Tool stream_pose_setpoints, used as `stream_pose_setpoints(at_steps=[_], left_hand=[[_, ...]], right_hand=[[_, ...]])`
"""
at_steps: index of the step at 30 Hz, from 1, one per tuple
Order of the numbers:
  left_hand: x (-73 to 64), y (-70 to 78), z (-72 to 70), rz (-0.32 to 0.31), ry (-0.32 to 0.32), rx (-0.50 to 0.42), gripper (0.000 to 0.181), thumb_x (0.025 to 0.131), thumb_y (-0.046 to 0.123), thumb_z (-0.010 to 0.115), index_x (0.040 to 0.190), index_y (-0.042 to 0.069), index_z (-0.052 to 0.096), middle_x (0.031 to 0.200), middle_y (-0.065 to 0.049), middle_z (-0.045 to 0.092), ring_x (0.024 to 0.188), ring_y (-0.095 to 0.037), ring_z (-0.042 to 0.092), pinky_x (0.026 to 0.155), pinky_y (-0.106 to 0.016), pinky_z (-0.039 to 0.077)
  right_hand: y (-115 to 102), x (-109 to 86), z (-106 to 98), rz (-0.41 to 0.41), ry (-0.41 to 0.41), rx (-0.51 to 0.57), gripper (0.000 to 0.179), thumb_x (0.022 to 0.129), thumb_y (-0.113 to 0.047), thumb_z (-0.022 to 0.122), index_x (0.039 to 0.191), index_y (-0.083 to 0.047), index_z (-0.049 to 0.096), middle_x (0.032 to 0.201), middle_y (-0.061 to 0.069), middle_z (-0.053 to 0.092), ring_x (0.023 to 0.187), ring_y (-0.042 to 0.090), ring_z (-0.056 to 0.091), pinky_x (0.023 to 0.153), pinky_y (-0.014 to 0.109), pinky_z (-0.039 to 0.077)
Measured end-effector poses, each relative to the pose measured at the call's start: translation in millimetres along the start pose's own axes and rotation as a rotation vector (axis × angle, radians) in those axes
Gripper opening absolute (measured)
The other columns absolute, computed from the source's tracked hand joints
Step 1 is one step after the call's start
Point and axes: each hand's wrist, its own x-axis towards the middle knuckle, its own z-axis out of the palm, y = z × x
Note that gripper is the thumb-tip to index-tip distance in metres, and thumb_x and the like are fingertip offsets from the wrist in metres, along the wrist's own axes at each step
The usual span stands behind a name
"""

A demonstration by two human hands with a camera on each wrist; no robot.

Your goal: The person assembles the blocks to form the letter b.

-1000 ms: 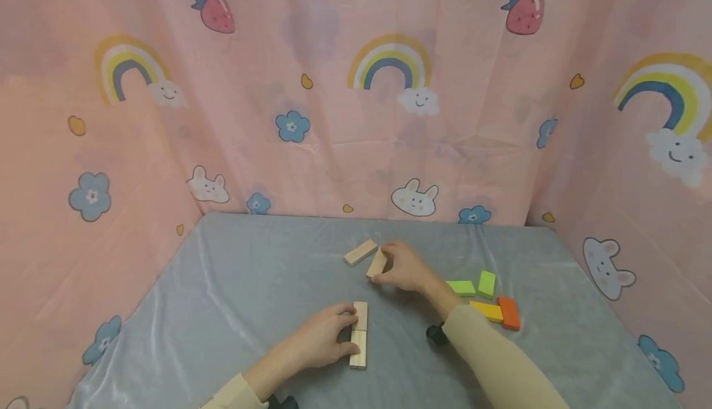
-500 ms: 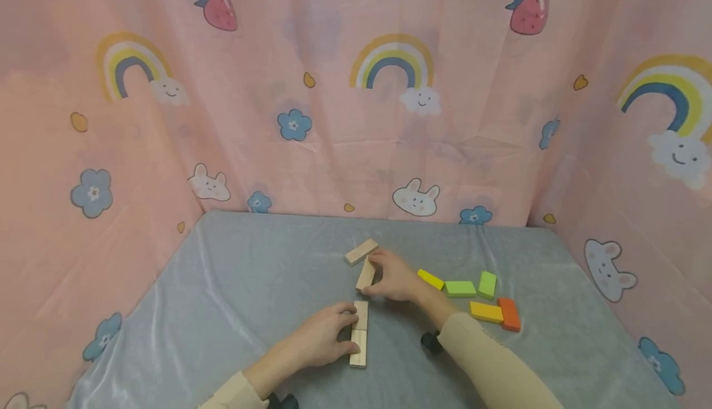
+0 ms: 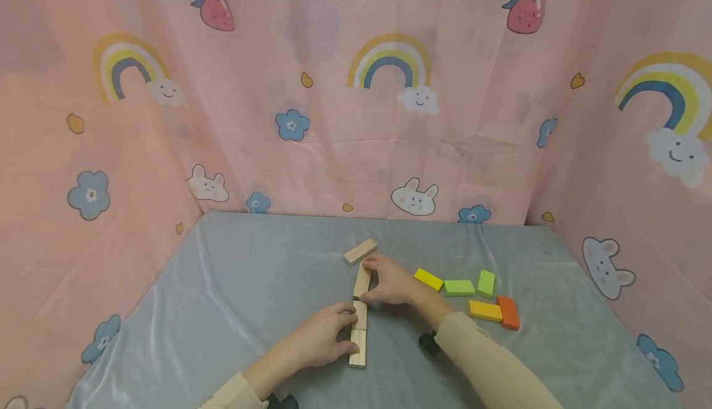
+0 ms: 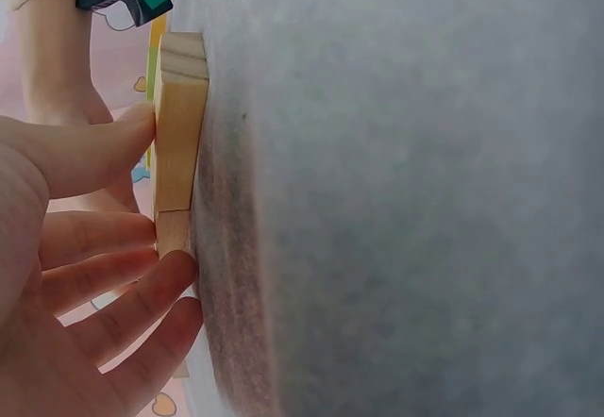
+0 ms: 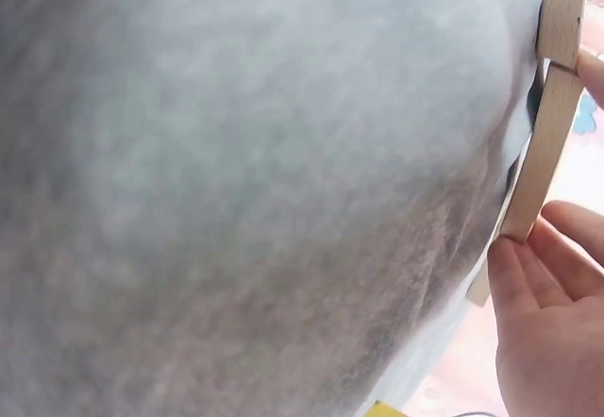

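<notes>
Two plain wooden blocks, the far one (image 3: 361,315) and the near one (image 3: 358,348), lie end to end on the grey cloth. My left hand (image 3: 325,335) rests along their left side, its thumb (image 4: 127,141) touching the near block and its fingertips at the far one. My right hand (image 3: 392,280) pinches a third wooden block (image 3: 362,280) lengthwise between thumb and fingers. This block's near end meets the far end of the row, slightly angled in the right wrist view. One more wooden block (image 3: 360,251) lies just beyond, set diagonally.
Right of my right hand lie a yellow block (image 3: 429,279), two green blocks (image 3: 459,288), an amber block (image 3: 485,311) and an orange block (image 3: 508,312). Grey cloth (image 3: 250,285) covers the table. A pink patterned curtain (image 3: 334,162) encloses the back and sides.
My right hand has brought the third wooden block left and nearer, up to the row's far end. The yellow block has come out from behind the right arm. My left hand stays put.
</notes>
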Motion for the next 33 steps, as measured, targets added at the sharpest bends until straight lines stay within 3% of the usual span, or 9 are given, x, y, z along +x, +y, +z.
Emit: stream_pose_setpoints(at_steps=[21, 33], left_hand=[[0.1, -0.4, 0.5, -0.008, -0.006, -0.007, 0.052, 0.09, 0.037, 0.078, 0.131, 0.006, 0.068, 0.141, -0.001, 0.057, 0.129, -0.024, 0.056, 0.104, -0.041, 0.05], [-0.2, -0.1, 0.7, -0.007, -0.002, -0.015, 0.051, 0.09, 0.036, 0.078, 0.13, 0.006, 0.068, 0.141, -0.002, 0.057, 0.129, -0.024, 0.056, 0.105, -0.041, 0.05]], right_hand=[[6.8, -0.3, 0.8, -0.017, -0.05, 0.016, 0.076, 0.084, -0.034, 0.084, 0.145, 0.001, 0.054, 0.154, 0.016, 0.046, 0.142, 0.037, 0.042, 0.116, 0.053, 0.037], [7.6, 1.7, 4.7, 0.047, -0.034, 0.027, 0.074, 0.085, -0.034, 0.083, 0.145, -0.002, 0.054, 0.154, 0.015, 0.047, 0.144, 0.035, 0.041, 0.117, 0.052, 0.036]])
